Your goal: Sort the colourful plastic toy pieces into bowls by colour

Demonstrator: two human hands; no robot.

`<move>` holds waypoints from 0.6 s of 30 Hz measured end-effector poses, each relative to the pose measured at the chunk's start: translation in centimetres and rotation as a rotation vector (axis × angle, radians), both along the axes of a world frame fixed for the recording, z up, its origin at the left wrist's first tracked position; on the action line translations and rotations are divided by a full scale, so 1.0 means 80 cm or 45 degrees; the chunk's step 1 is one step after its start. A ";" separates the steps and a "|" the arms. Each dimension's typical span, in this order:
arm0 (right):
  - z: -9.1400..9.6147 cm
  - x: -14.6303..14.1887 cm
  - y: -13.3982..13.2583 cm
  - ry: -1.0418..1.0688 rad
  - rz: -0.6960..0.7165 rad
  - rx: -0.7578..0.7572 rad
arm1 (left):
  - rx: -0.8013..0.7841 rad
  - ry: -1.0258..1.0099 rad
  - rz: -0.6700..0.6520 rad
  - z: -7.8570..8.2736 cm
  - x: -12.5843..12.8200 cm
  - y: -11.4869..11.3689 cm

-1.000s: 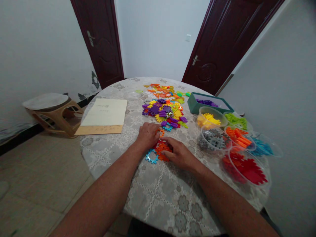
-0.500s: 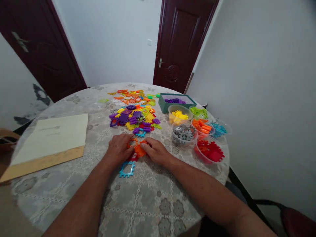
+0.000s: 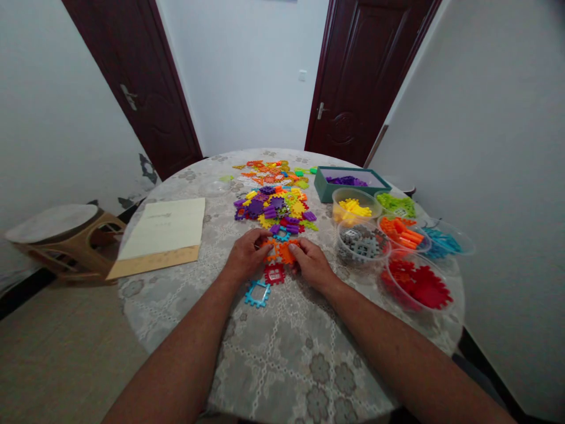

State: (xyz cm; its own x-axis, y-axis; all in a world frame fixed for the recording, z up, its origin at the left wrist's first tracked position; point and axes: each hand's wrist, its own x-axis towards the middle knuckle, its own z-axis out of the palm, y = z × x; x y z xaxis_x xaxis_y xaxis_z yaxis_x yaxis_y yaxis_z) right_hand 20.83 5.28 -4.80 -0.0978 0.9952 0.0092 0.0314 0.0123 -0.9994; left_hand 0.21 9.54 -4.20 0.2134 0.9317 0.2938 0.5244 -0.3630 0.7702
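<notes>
Between my hands, orange interlocking building pieces [image 3: 286,253] are held just above the tablecloth. My left hand [image 3: 247,252] pinches their left side, and my right hand [image 3: 311,263] grips the right side with the thumb on top. Just below them lies a red square piece [image 3: 274,274] with a window pattern. Nearer to me rests a light-blue open square frame [image 3: 257,294] with toothed edges. Another blue piece [image 3: 282,234] sits beyond my fingers, at the front of a mixed pile of pieces [image 3: 273,207]. My fingers partly cover the orange pieces.
On the right stand clear tubs of sorted pieces: yellow [image 3: 354,207], grey [image 3: 362,242], orange [image 3: 401,231], green [image 3: 396,205], blue [image 3: 442,241] and red [image 3: 417,282]. Behind them is a green box [image 3: 327,191] with purple pieces. A paper sheet [image 3: 165,229] lies left; flat pieces [image 3: 269,172] lie farther back.
The view has swung left, so everything sits farther right. My hands have lifted the orange pieces slightly away from the red piece, which now shows fully.
</notes>
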 end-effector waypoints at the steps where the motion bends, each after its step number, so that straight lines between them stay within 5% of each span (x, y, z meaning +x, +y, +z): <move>1: 0.001 0.000 -0.001 0.007 0.007 -0.003 | -0.011 -0.023 0.010 0.002 0.001 0.000; 9: 0.013 -0.001 -0.005 0.037 0.042 0.064 | -0.015 -0.165 0.026 0.005 0.007 -0.004; 15: 0.006 -0.002 -0.004 -0.104 0.059 0.150 | -0.426 -0.526 -0.227 0.018 0.011 -0.013; 18: 0.013 0.005 -0.001 -0.264 -0.045 0.251 | -0.435 -0.573 -0.149 0.023 0.006 -0.011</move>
